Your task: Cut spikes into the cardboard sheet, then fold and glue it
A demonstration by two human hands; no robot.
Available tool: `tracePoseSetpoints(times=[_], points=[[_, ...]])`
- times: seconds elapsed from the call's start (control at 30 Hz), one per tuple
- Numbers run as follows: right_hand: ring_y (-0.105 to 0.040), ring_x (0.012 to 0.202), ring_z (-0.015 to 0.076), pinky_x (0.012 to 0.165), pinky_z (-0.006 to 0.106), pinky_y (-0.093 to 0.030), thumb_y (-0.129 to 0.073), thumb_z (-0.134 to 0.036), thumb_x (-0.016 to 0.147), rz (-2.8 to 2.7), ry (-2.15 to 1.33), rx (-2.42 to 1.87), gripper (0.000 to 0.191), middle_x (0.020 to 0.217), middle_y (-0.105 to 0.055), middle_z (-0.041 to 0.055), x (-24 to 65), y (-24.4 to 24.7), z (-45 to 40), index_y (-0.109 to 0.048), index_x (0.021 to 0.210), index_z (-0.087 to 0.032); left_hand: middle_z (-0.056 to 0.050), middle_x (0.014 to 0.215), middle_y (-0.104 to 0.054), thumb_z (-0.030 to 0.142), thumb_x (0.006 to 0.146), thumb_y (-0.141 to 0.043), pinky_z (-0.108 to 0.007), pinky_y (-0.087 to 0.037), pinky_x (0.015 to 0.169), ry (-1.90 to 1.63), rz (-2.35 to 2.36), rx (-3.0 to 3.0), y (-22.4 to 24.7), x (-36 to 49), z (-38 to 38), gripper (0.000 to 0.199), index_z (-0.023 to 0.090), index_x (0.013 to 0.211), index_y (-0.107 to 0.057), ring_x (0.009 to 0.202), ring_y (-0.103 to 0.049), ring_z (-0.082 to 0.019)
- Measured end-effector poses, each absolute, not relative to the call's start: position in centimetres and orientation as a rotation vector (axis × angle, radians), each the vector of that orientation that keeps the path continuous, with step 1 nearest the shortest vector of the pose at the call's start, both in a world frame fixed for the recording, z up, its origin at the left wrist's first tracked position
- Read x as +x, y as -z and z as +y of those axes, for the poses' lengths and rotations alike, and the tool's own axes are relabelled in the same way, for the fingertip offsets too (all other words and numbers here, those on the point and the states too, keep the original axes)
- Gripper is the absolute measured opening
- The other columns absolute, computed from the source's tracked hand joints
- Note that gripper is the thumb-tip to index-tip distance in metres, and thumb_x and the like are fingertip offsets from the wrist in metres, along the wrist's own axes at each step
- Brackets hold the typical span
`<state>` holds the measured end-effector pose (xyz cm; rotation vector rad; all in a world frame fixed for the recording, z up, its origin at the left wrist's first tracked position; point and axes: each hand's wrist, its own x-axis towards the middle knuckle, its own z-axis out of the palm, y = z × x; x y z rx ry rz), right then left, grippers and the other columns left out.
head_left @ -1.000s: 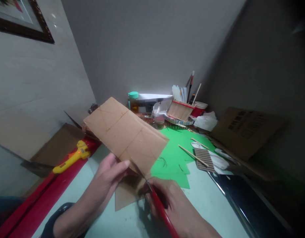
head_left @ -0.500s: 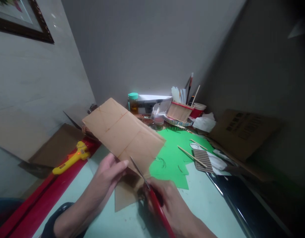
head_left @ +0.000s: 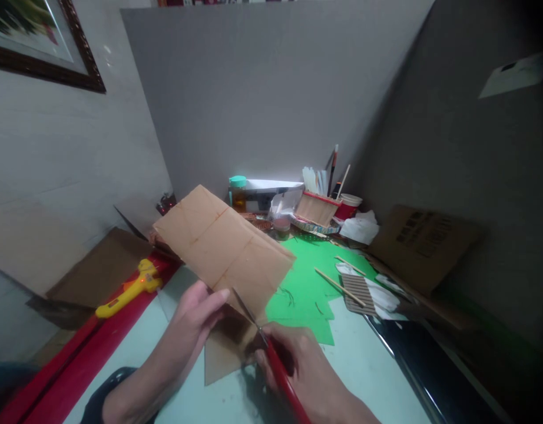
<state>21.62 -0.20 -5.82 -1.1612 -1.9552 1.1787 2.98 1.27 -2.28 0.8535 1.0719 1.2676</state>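
Observation:
A creased piece of brown cardboard (head_left: 222, 241) is held up at a tilt over the pale table. My left hand (head_left: 198, 318) pinches its lower left edge, thumb on top. Red-handled scissors (head_left: 275, 365) are in my right hand (head_left: 293, 359), which is closed round the handles. One scissor blade lies over the face of the cardboard near its lower edge, pointing toward my left thumb; the other blade is hidden. Beneath the hands, another flap of brown cardboard (head_left: 221, 356) shows; whether it joins the upper piece I cannot tell.
Green sheet (head_left: 307, 294) lies behind the hands. A yellow glue gun (head_left: 130, 288) rests on red material at left. Sticks and corrugated card (head_left: 358, 294) are at right, beside a black glossy object (head_left: 417, 353). Farther back stand a teal-lidded jar (head_left: 238, 194) and a stick holder (head_left: 318, 209).
The view has tilted slightly, so the background sits lower. Both hands keep nearly the same hold on the cardboard and scissors.

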Motion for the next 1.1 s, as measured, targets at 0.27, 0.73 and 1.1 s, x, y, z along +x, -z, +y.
tracePoseSetpoints(times=[0.27, 0.73, 1.1], points=[[-0.042, 0.063, 0.0124, 0.055, 0.024, -0.032, -0.062, -0.033, 0.082, -1.889, -1.318, -1.097, 0.019, 0.07, -0.049, -0.0022, 21.9, 4.8, -0.4, -0.053, 0.076, -0.017, -0.004, 0.087, -0.076, 0.03, 0.082, -0.072, -0.033, -0.054, 0.075, -1.214, 1.04, 0.86, 2.5, 3.3, 1.3, 0.015, 0.019, 0.093, -0.07, 0.08, -0.071, -0.022], [-0.038, 0.06, 0.0127, 0.055, 0.025, -0.029, -0.061, -0.033, 0.085, -1.951, -1.224, -1.131, 0.025, 0.065, -0.045, -0.0038, 22.0, 5.2, -0.5, -0.046, 0.07, -0.02, -0.008, 0.104, -0.078, 0.027, 0.085, -0.07, -0.037, -0.052, 0.082, -1.168, 0.999, 0.889, 2.1, 3.7, 0.8, 0.033, 0.017, 0.115, -0.067, 0.099, -0.07, -0.027], [-0.039, 0.055, 0.0126, 0.052, 0.025, -0.03, -0.047, -0.027, 0.092, -1.951, -1.134, -1.057, 0.021, 0.061, -0.047, -0.0028, 21.1, 6.2, -0.3, -0.047, 0.072, -0.021, -0.004, 0.094, -0.078, 0.025, 0.083, -0.071, -0.03, -0.055, 0.078, -1.231, 1.088, 0.848, 2.9, 3.4, 1.0, 0.014, 0.018, 0.094, -0.07, 0.092, -0.071, -0.023]])
